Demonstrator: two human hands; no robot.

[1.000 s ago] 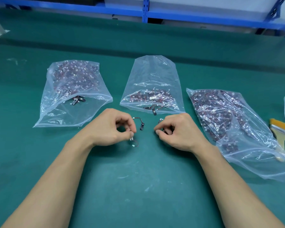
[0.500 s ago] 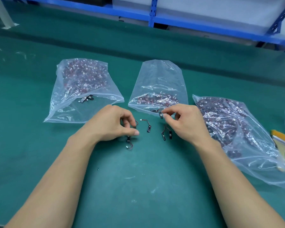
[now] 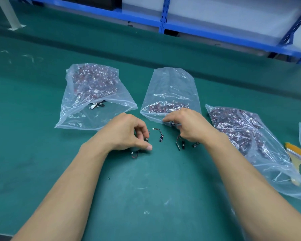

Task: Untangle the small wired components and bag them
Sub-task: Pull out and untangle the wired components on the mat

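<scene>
A person's left hand (image 3: 127,134) pinches a wired component (image 3: 146,139) just above the green mat (image 3: 146,188), while the right hand (image 3: 186,126) pinches what looks like a second component (image 3: 172,123) at the mouth of the middle bag (image 3: 170,87). A few loose components (image 3: 161,136) lie between the hands. With that bag thinly filled beside the fuller left bag (image 3: 94,94) and right bag (image 3: 247,129), the job looks far from finished.

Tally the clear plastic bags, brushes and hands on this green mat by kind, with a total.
Clear plastic bags: 4 (the rightmost is cut off by the frame edge)
Yellow-topped flat brush: 1
Bare hands: 2, left hand and right hand
Total: 7
</scene>
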